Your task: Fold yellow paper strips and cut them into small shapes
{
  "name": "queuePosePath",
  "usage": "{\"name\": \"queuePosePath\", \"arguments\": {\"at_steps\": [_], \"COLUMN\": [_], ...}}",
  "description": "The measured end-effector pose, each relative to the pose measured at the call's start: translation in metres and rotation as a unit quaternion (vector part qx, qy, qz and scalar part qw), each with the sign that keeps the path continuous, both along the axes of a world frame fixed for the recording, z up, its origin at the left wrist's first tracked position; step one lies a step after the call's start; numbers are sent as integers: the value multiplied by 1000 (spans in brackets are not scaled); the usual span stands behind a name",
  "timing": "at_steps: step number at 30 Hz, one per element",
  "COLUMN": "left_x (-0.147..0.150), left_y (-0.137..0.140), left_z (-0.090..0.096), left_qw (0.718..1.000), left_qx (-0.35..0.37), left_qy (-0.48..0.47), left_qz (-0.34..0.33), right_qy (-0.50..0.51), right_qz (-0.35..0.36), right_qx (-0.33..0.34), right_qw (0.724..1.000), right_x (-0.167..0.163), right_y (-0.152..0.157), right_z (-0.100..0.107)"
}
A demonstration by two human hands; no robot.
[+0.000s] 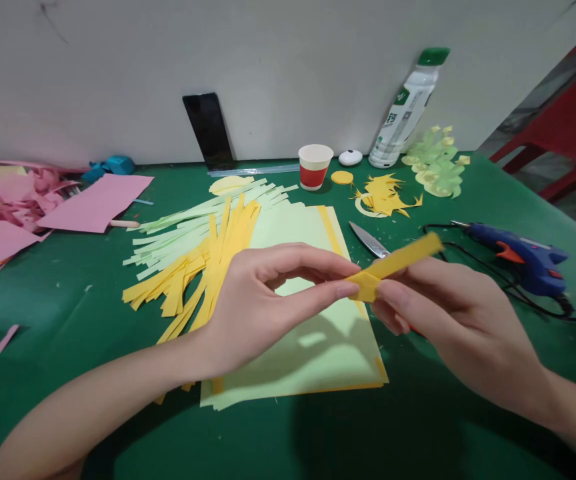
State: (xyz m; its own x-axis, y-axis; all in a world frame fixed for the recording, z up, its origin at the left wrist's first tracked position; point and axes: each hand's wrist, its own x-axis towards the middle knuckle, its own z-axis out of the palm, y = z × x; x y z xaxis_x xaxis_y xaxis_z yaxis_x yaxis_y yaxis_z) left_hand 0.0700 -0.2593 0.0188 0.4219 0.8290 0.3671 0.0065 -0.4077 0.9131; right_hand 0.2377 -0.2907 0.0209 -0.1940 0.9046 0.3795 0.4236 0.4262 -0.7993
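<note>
Between my two hands is a yellow paper strip, folded over at its lower left end, with its free end sticking up to the right. My left hand pinches the folded end between thumb and fingers. On the other side, my right hand grips the same fold with its thumb in front. Below them lies a stack of pale green paper sheets with some yellow edges showing. Loose yellow paper strips fan out behind my left hand, over light green strips. Scissors lie partly hidden behind my right hand.
A blue glue gun with a black cord lies at right. Along the back stand a paper cup, a bottle and a phone leaning on the wall. Yellow cut pieces and pink paper lie about the green table.
</note>
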Motion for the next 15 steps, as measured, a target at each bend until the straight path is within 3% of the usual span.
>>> {"name": "queuePosePath", "arguments": {"at_steps": [6,11,15], "left_x": [1,1,1], "left_y": [2,3,3], "left_z": [1,0,-2], "left_qw": [1000,1000,993], "left_qx": [4,-11,61], "left_qy": [8,14,82], "left_qz": [-7,-22,-56], "right_qy": [-65,-77,-103], "right_qz": [0,-55,-72], "right_qx": [64,97,124], "right_qw": [996,991,984], "right_x": [-2,-1,-4], "right_y": [3,0,-3], "right_z": [4,2,0]}}
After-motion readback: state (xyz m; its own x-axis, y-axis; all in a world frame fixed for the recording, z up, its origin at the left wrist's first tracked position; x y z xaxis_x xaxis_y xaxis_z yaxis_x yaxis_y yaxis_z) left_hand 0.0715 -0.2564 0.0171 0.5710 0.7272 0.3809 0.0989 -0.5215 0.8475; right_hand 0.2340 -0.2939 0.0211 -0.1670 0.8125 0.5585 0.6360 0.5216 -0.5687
